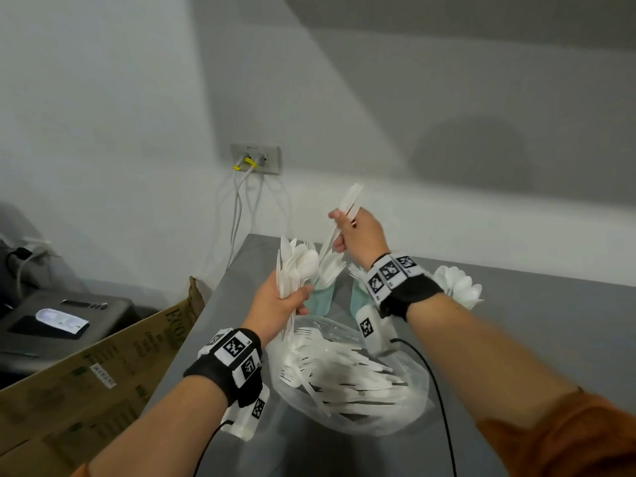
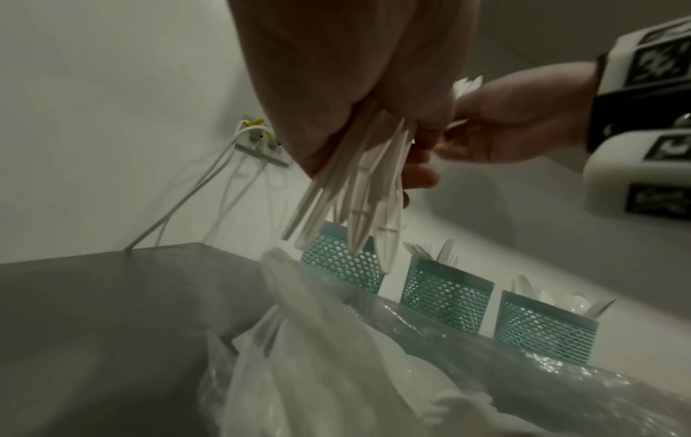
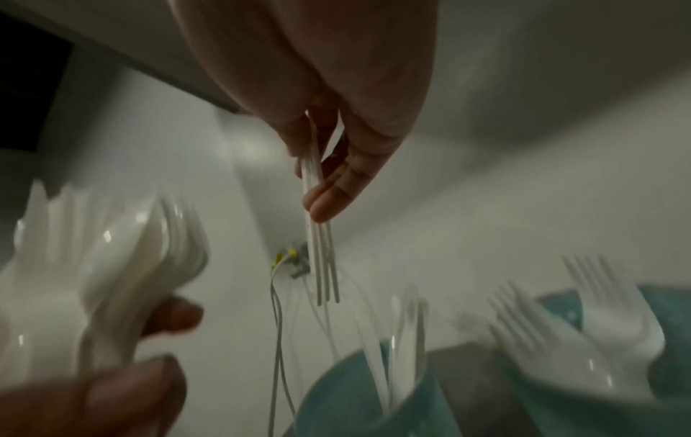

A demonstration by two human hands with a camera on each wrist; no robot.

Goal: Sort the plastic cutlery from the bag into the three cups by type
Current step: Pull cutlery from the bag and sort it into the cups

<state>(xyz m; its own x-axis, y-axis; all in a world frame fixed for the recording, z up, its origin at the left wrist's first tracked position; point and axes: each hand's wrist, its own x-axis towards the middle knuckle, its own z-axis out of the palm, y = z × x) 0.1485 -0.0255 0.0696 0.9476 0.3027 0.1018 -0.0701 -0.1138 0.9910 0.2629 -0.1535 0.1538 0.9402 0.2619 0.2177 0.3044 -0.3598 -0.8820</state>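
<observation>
My left hand (image 1: 289, 299) grips a mixed bundle of white plastic cutlery (image 1: 297, 266), spoon bowls up; its handles (image 2: 359, 192) fan out below the fist. My right hand (image 1: 342, 232) pinches a few thin knives (image 1: 349, 206), their handle ends (image 3: 323, 266) pointing down over the left teal cup (image 1: 323, 299), which holds knives (image 3: 403, 340). The middle cup (image 2: 445, 292) holds forks (image 3: 598, 319). The right cup (image 2: 546, 328) holds spoons (image 1: 457, 284). The clear bag (image 1: 406, 418) with loose white cutlery (image 1: 344, 373) lies in front of the cups.
The grey table (image 1: 533, 339) stands against a white wall with a socket and white cables (image 1: 256, 160). A cardboard box (image 1: 103, 380) sits past the table's left edge. Black cables (image 1: 437, 390) trail from both wrist units.
</observation>
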